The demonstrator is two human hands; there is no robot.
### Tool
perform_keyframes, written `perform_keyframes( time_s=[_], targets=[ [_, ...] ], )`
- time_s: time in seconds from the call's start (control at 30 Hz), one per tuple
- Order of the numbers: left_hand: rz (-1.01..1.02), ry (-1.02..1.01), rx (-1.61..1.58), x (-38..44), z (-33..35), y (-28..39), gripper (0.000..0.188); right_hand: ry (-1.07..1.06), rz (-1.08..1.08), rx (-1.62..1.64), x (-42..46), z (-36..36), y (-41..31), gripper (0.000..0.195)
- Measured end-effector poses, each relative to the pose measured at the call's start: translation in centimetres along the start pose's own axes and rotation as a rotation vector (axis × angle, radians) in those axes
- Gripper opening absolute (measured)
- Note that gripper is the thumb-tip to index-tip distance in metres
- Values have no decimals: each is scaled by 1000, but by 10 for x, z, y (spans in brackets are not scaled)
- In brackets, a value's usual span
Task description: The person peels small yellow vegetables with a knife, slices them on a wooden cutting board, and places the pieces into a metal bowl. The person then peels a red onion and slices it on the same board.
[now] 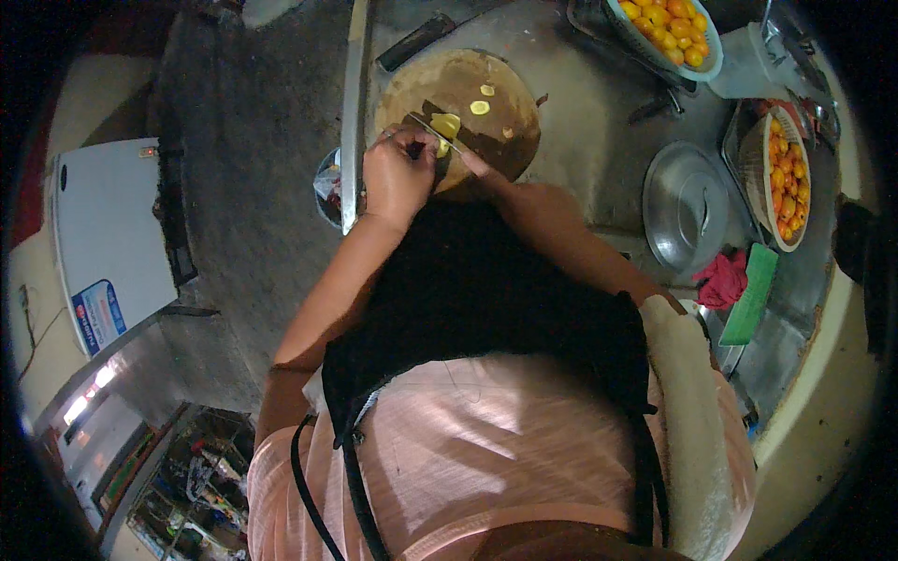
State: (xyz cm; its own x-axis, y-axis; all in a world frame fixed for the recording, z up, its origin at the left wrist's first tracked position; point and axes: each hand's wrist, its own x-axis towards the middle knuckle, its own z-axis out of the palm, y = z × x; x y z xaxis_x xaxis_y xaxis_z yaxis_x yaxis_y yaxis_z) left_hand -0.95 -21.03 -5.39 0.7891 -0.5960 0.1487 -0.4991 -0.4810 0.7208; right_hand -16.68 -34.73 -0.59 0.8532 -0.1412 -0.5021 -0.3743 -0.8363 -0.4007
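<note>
On a round wooden chopping board [505, 84], my left hand [403, 165] is bent over a yellow piece of food [445, 126], its fingers at the near end of the piece. My right hand [491, 172] grips a knife [435, 133], whose thin blade lies across the yellow food; the handle is hidden in the hand. Two pale yellow slices [480, 107] lie farther up the board, and a small scrap [508, 132] sits towards its right side. The fingertips of my left hand are partly in shadow.
A dark block-like object [417, 42] lies beyond the board. To the right stand a basket of orange-yellow fruits [708, 66], another such basket [749, 165], a metal lid [673, 210], a red cloth [722, 280] and a green board [751, 298]. A bin [324, 200] stands left of the metal counter edge [353, 126].
</note>
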Motion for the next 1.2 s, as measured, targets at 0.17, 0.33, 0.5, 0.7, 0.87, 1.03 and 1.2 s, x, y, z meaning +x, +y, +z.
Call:
perform_keyframes(
  time_s=[0.17, 0.33, 0.5, 0.7, 0.87, 1.03, 1.2],
  targets=[
    [20, -4, -23, -1, -2, 0, 5, 123, -37, -11, 0, 9, 2, 70],
    [56, 21, -30, -3, 0, -1, 6, 249, -85, -20, 29, 34, 14, 72],
    [35, 22, -14, -5, -1, 0, 5, 187, -61, -31, 4, 22, 6, 71],
    [14, 8, -8, -6, -3, 4, 5, 96, -22, -17, -3, 12, -1, 72],
    [66, 2, 4, -7, -2, -4, 6, 175, -39, 23, 23, 29, 6, 71],
    [50, 26, -24, -8, -2, -3, 5, 108, -28, -15, -4, 11, -4, 70],
    [11, -7, -11, -9, -4, 3, 5, 125, -31, -37, -6, 12, -5, 69]
  ],
)
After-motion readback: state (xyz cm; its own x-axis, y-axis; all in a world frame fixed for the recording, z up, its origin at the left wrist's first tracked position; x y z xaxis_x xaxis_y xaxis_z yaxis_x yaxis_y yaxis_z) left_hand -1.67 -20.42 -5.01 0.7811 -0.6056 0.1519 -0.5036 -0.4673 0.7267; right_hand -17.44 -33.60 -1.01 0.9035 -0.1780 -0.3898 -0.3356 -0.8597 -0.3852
